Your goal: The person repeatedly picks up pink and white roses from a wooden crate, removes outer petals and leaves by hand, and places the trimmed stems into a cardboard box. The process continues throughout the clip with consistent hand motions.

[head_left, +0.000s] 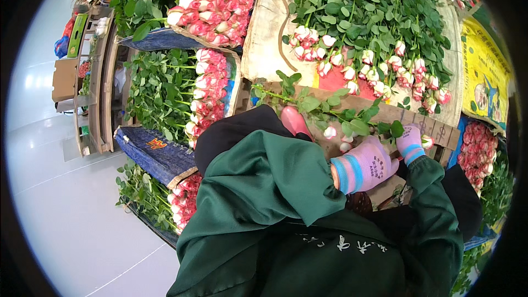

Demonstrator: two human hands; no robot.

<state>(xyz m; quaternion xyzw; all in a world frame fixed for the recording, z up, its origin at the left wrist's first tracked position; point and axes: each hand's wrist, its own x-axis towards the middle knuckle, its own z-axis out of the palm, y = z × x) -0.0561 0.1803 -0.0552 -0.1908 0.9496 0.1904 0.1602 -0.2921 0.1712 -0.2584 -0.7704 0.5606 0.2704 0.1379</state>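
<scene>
My right hand (pixel 408 140), in a lilac knitted glove with a blue-striped cuff, is closed round a rose stem near its white and pink bloom (pixel 427 141). The leafy stem (pixel 317 103) runs up and left over the edge of a wooden board. My left hand (pixel 367 167), gloved alike, is just left of my right, below the leaves; its fingertips are hidden, so its grip cannot be told. A small reddish thing shows between the hands, too little of it to name. Loose rose heads (pixel 330 132) lie left of my left hand.
Ahead, many leafy roses (pixel 371 70) lie on a pale cloth (pixel 264 45) over boards. At the left, rose bunches (pixel 210 86) rest in denim-like wraps (pixel 154 152) near a wooden rack (pixel 108 90). More roses (pixel 478 152) stand at the right, below a yellow printed sack (pixel 486 74).
</scene>
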